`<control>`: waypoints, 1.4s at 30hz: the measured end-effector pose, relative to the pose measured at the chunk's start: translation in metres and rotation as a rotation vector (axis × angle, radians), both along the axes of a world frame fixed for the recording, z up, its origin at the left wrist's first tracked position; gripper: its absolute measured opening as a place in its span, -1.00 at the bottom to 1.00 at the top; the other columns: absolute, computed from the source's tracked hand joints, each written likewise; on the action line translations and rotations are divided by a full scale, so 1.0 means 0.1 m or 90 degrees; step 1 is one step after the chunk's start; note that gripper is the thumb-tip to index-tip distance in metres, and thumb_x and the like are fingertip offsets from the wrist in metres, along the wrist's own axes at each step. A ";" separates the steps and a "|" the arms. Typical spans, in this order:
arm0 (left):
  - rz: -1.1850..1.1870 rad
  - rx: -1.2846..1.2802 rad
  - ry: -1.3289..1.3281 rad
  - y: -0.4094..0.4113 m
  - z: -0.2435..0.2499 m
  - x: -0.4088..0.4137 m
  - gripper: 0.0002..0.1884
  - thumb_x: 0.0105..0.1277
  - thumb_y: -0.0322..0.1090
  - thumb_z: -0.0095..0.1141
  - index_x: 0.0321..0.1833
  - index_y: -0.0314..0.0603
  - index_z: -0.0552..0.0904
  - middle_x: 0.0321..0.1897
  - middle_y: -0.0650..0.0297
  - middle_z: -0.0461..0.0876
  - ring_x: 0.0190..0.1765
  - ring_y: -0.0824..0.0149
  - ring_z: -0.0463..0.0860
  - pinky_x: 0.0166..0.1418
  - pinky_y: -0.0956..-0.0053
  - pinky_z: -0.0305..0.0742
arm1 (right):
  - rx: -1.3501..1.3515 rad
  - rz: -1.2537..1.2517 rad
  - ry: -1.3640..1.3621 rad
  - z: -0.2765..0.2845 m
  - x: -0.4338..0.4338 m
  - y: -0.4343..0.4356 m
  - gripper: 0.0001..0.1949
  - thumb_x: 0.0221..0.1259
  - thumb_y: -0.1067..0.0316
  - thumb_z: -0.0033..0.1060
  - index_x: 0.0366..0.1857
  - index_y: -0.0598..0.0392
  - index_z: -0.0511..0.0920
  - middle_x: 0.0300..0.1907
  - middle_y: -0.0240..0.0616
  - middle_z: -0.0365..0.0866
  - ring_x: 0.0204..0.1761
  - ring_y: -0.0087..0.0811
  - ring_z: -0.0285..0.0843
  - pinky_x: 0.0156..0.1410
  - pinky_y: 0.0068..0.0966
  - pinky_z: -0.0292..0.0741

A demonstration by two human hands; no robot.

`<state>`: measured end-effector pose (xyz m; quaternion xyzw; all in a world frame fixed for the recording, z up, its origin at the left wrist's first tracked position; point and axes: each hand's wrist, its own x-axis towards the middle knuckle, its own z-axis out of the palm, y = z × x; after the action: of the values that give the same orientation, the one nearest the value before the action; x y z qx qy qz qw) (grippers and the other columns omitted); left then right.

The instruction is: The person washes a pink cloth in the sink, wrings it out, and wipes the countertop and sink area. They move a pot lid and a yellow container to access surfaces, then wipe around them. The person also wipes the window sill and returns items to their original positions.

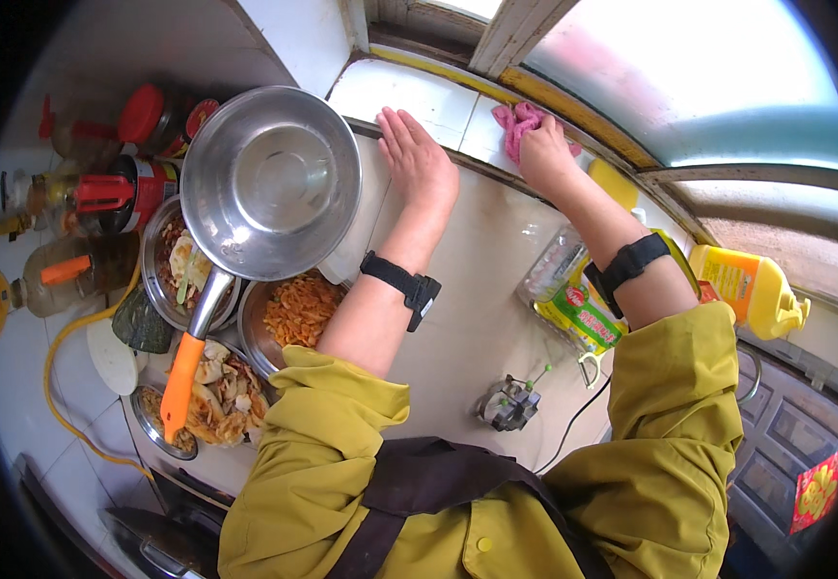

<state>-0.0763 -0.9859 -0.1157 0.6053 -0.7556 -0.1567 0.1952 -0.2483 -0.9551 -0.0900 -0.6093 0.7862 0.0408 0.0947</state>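
Observation:
Bunched under my right hand (549, 155) is a pink cloth (513, 130), pressed against the white tiled window ledge (482, 134). The fingers are curled on the cloth, and part of it sticks out on both sides. My left hand (419, 163) is held flat with its fingers stretched out and nothing in it. It is over the near edge of the ledge, to the right of a steel pan (274, 181) with an orange-tipped handle (183, 383). Some clear liquid seems to lie in the pan's bottom. Both wrists wear black straps.
Bowls of shredded orange food (303, 307) and other food (227, 398) stand left, near sauce bottles (57, 275) and a yellow hose (64, 340). On the right are a plastic package (578, 297), a peeler (589, 370), a small metal device (509, 404) and a yellow jug (741, 289).

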 end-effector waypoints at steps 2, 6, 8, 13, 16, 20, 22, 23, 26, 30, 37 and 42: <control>0.028 -0.001 0.001 -0.02 -0.02 0.07 -0.39 0.28 -0.43 -0.22 0.36 -0.60 0.02 0.43 -0.22 -0.11 0.50 -0.03 -0.13 0.51 0.17 -0.19 | 0.009 0.114 0.036 0.16 0.20 -0.09 -0.67 0.03 0.32 0.04 -0.10 0.20 0.52 0.03 0.22 0.41 0.12 0.10 0.33 0.25 -0.19 0.29; 0.062 -0.012 0.043 -0.06 -0.10 0.08 -0.39 0.28 -0.44 -0.23 0.36 -0.62 0.00 0.43 -0.24 -0.13 0.50 -0.05 -0.12 0.51 0.15 -0.18 | -0.165 0.203 -0.064 0.05 0.58 -0.38 -0.76 -0.08 0.50 0.04 -0.28 0.31 0.58 -0.03 0.17 0.42 0.08 0.07 0.35 0.22 -0.24 0.31; 0.074 -0.004 0.068 -0.09 -0.11 0.12 -0.38 0.28 -0.43 -0.20 0.35 -0.64 -0.02 0.41 -0.31 -0.13 0.48 -0.13 -0.11 0.50 0.11 -0.20 | -0.211 0.290 -0.067 0.09 0.79 -0.63 -0.76 -0.08 0.49 0.05 -0.28 0.30 0.58 -0.05 0.14 0.43 0.06 0.05 0.36 0.21 -0.26 0.32; 0.121 -0.102 0.147 -0.10 -0.24 0.17 -0.31 0.23 -0.43 -0.09 0.34 -0.68 -0.06 0.35 -0.44 -0.11 0.43 -0.28 -0.08 0.48 0.03 -0.24 | -0.215 0.350 -0.160 0.00 1.30 -1.22 -0.72 0.04 0.43 0.04 -0.15 0.24 0.57 0.15 0.01 0.39 0.17 0.00 0.31 0.26 -0.28 0.32; 0.150 -0.081 0.148 -0.13 -0.14 0.17 -0.24 0.20 -0.40 -0.01 0.34 -0.68 -0.09 0.33 -0.44 -0.06 0.41 -0.28 -0.02 0.48 0.04 -0.19 | -0.145 0.350 -0.178 0.04 1.27 -1.26 -0.71 0.13 0.40 0.01 -0.07 0.18 0.57 0.28 -0.11 0.32 0.25 -0.05 0.28 0.31 -0.33 0.30; 0.163 -0.053 0.181 -0.18 -0.01 0.18 -0.24 0.17 -0.43 0.04 0.34 -0.64 -0.05 0.34 -0.41 -0.06 0.42 -0.21 0.00 0.47 0.06 -0.11 | -0.060 0.322 -0.399 -0.06 1.04 -1.03 -0.70 0.14 0.37 0.06 -0.04 0.14 0.57 0.33 -0.13 0.26 0.25 -0.17 0.34 0.30 -0.40 0.31; 0.124 -0.065 0.190 -0.14 0.01 0.18 -0.23 0.17 -0.42 0.06 0.34 -0.62 -0.04 0.36 -0.38 -0.06 0.43 -0.20 -0.01 0.47 0.07 -0.11 | -0.034 0.388 -0.314 0.04 0.92 -0.88 -0.70 0.14 0.38 0.05 -0.04 0.13 0.57 0.32 -0.14 0.28 0.24 -0.17 0.35 0.28 -0.41 0.34; 0.105 -0.071 0.194 -0.11 0.02 0.17 -0.23 0.17 -0.41 0.07 0.34 -0.61 -0.03 0.36 -0.37 -0.06 0.44 -0.20 -0.01 0.47 0.07 -0.10 | -0.021 0.419 -0.271 0.09 0.88 -0.80 -0.71 0.14 0.39 0.05 -0.04 0.13 0.58 0.32 -0.14 0.28 0.24 -0.17 0.35 0.27 -0.41 0.35; 0.012 -0.006 0.159 0.00 0.07 0.06 -0.27 0.19 -0.43 0.04 0.37 -0.54 -0.01 0.41 -0.25 -0.07 0.47 -0.11 -0.05 0.48 0.07 -0.13 | 0.005 0.229 -0.311 0.18 0.79 -0.53 -0.69 0.08 0.43 0.09 -0.05 0.11 0.58 0.29 -0.20 0.33 0.21 -0.17 0.38 0.23 -0.40 0.38; -0.140 0.000 0.086 0.09 0.00 -0.16 -0.42 0.29 -0.39 -0.13 0.37 -0.42 0.12 0.44 -0.09 -0.01 0.50 0.06 -0.06 0.49 0.09 -0.16 | 0.035 0.143 -0.029 0.30 0.51 -0.28 -0.62 0.18 0.31 -0.04 0.11 0.03 0.48 0.30 -0.27 0.31 0.27 -0.21 0.32 0.29 -0.26 0.33; -0.348 0.035 0.014 0.31 0.02 -0.41 -0.42 0.32 -0.33 -0.18 0.42 -0.21 0.12 0.47 0.11 -0.03 0.51 0.24 -0.07 0.50 0.16 -0.15 | 0.030 -0.102 0.018 0.24 0.33 0.05 -0.59 0.29 0.22 -0.14 0.20 0.05 0.41 0.35 -0.19 0.20 0.37 -0.08 0.15 0.34 -0.18 0.27; -0.428 0.026 -0.037 0.40 0.07 -0.38 -0.42 0.32 -0.33 -0.19 0.43 -0.17 0.12 0.48 0.17 -0.02 0.51 0.31 -0.06 0.50 0.15 -0.14 | 0.247 -0.207 0.032 0.04 0.20 0.01 -0.49 0.26 0.16 -0.13 0.27 0.12 0.28 0.27 0.14 0.23 0.30 0.02 0.24 0.37 -0.26 0.21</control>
<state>-0.1147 -0.9460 -0.1084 0.3305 -0.9148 -0.2104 0.0986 -0.2278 -0.9543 -0.0864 -0.4442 0.8533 0.1905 0.1958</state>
